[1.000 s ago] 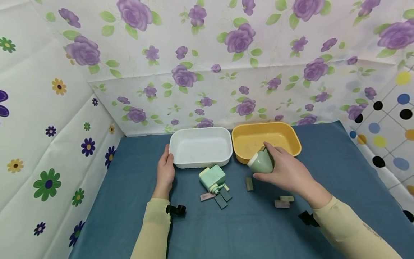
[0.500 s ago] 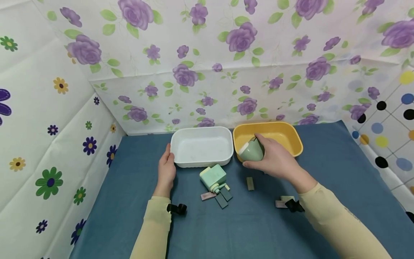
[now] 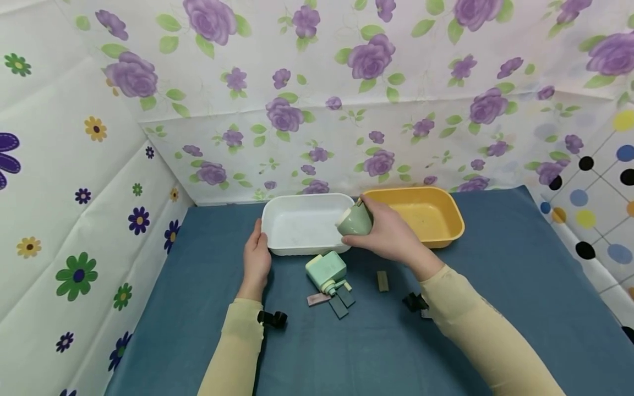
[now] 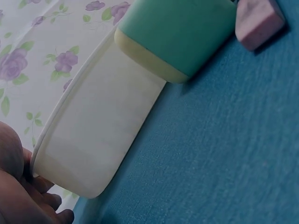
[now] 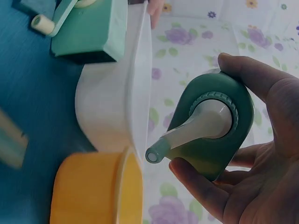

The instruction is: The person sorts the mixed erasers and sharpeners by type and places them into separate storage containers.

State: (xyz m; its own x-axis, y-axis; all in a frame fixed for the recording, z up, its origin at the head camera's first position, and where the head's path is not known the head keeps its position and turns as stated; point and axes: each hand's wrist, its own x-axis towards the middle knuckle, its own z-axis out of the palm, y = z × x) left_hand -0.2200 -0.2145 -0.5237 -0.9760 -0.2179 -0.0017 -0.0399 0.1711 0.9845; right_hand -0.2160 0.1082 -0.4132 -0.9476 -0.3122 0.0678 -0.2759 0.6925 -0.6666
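Observation:
My right hand grips a green pump bottle over the right end of a white plastic tub. In the right wrist view, the bottle's pale pump nozzle points toward the camera, with thumb and fingers around its sides. My left hand holds the white tub by its left end, fingertips at the rim in the left wrist view. A second green pump bottle, boxier with a cream base, lies on its side just in front of the tub.
A yellow tub stands right of the white one. Near the lying bottle are a pink block and dark grey blocks. An olive block lies to the right. Another block is mostly hidden under my right wrist. Flowered sheets hang behind.
My right hand has carried the pump bottle leftward from over the yellow tub to over the white tub's right end. The left hand stays on the white tub.

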